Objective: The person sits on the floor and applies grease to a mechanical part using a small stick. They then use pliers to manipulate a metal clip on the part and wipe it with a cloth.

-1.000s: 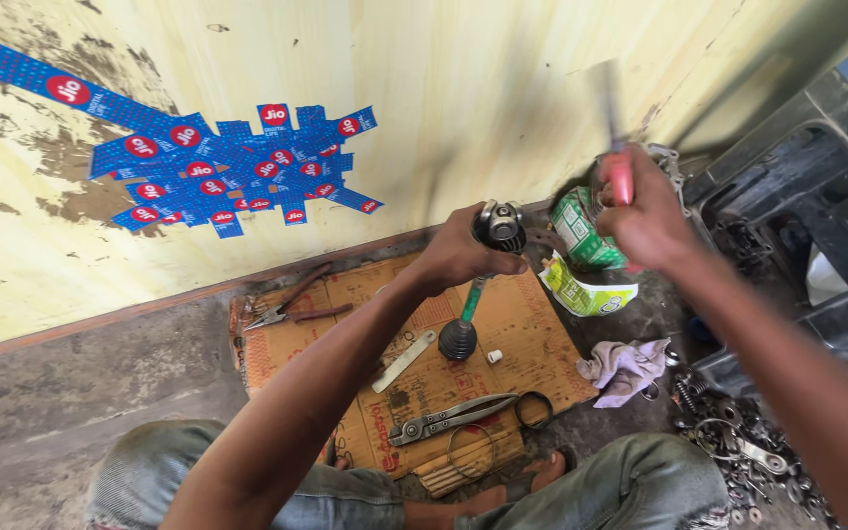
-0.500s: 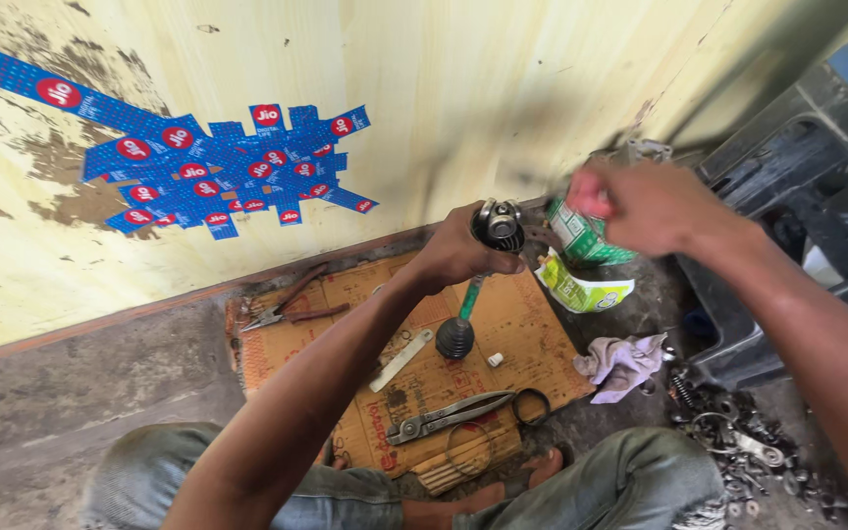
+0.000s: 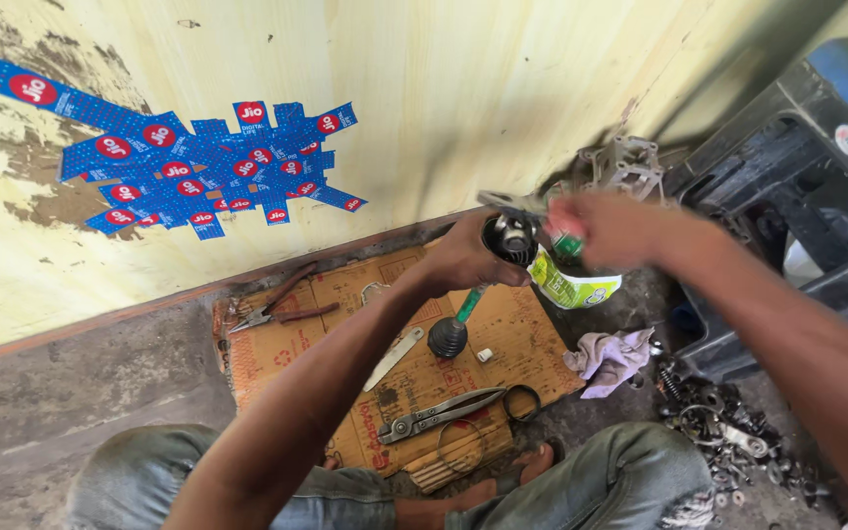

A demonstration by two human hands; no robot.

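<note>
While gripping the round metal cup in the left hand, fingers wrapped tight about its dark body, holds it raised just above centre of the frame with the open mouth turned up. Keeps the right hand immediately to the right of it, smeared by blur, fingers curled and seemingly closed on a thin metal tool whose tip pokes out leftward over the cup's rim; cannot tell what kind of tool, nor whether tip and rim touch.

Risks, judged from this: could glance the tool off the rim and onto the left thumb, given how close the gripping fingers sit to the mouth. Could also lose the cup, gripped one-handed in the air with nothing beneath for support, and drop it onto the cardboard sheet among the loose tools. Might knock over the green and white pouch, just below the right hand.

Lower in the frame, on the cardboard: green-shafted tool with a black knob directly under the cup, snips and a dark ring at lower centre, pliers to the left. Rag at lower right, off the cardboard.
</note>
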